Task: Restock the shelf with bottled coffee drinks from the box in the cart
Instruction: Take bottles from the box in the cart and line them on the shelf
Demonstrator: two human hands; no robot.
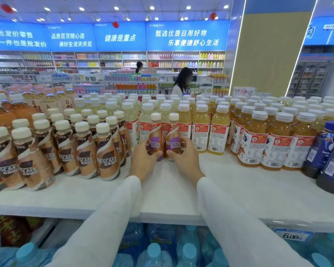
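Coffee btls, purple labels, cream caps, upright

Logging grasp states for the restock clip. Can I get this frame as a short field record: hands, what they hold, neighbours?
left hand: grips left purple-label bottle
right hand: grips right purple-label bottle
pose: both upright, side by side on the white shelf
to the left: brown-label coffee bottles
behind and right: yellow drink bottles
lower shelf: water bottles
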